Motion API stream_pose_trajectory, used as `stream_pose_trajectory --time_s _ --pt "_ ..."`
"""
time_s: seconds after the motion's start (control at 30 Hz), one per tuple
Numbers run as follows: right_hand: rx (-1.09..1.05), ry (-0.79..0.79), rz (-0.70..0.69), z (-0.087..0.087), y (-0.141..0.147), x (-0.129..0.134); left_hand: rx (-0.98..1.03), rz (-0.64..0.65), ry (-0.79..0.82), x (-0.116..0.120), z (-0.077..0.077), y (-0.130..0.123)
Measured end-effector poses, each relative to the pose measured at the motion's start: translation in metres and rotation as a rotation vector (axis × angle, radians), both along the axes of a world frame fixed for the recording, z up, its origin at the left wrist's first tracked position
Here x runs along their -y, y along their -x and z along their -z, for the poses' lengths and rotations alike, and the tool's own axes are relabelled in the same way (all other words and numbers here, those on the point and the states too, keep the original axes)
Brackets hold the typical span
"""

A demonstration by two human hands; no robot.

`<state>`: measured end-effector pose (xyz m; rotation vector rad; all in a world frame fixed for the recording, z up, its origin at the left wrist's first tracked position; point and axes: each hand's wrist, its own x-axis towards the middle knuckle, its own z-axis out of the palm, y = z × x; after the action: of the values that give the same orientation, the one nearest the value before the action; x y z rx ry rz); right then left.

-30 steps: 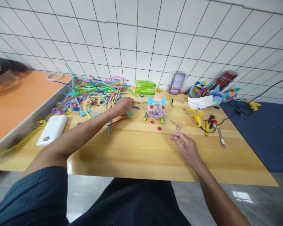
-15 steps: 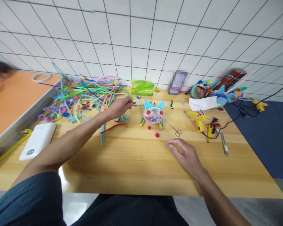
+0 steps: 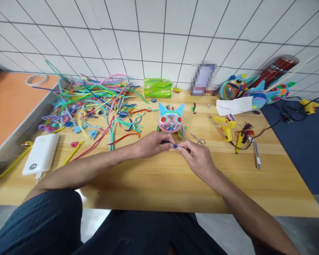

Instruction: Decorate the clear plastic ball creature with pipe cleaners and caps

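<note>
A small blue piece [image 3: 175, 146] is pinched between the fingertips of the left hand [image 3: 156, 144] and the right hand [image 3: 195, 154], both grips narrowed on it, just in front of a cat-like figure [image 3: 171, 122] with blue ears. The scissors [image 3: 198, 139] are seen near the right hand, on the wooden bench [image 3: 154, 187]. To the left, colourful pipe cleaners [image 3: 95, 95] are heaped; to the right, a yellow glue gun [image 3: 225, 126] is laid beside white paper [image 3: 234, 105].
</note>
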<state>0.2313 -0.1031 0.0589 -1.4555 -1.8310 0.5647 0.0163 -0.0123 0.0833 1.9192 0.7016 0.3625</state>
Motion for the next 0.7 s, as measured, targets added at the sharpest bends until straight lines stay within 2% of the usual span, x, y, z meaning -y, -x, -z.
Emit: stream_pose_trajectory --time_s 0.13,0.27,0.33,0.43,0.53,0.7 --pt "-0.076 0.067 0.003 0.004 -0.008 0.0 -0.026 -0.092 0.125 -0.009 0.007 0.026" --pt "-0.224 0.161 -0.002 0.011 -0.009 -0.003 0.016 -0.266 0.229 -0.01 0.022 0.044" --pt "-0.312 0.202 -0.008 0.015 -0.007 -0.004 0.13 -0.313 0.358 0.0 0.029 0.039" --pt "-0.435 0.261 -0.025 0.018 -0.003 -0.004 0.33 -0.294 0.509 0.021 0.034 0.018" --pt "-0.553 0.295 -0.043 0.018 0.001 -0.002 0.43 -0.282 0.532 0.034 0.035 -0.003" --pt "-0.682 0.324 -0.022 0.011 0.008 0.001 0.505 -0.353 0.522 0.034 0.036 -0.016"
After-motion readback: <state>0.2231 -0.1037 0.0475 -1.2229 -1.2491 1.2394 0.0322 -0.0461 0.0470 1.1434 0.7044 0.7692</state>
